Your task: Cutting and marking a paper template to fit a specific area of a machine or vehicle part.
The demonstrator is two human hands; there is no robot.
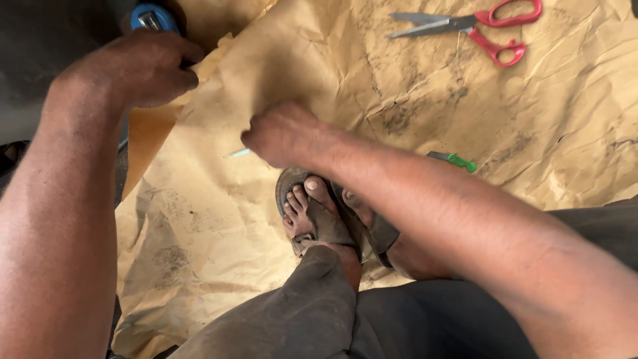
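A: In the head view, what do the hands do?

B: The left hand (pixel 143 66) is closed on the upper left edge of the brown paper (pixel 319 66), next to a blue object (pixel 151 16). The right hand (pixel 282 133) is curled and presses on the paper, pinching a thin light-blue stick (pixel 238 153).

A: Where does the paper lie?

B: Crumpled on the ground, under the sandalled feet (pixel 319 213). Red scissors (pixel 478 25) rest at its top right, and a green-handled tool (pixel 455 159) lies beside the right forearm.
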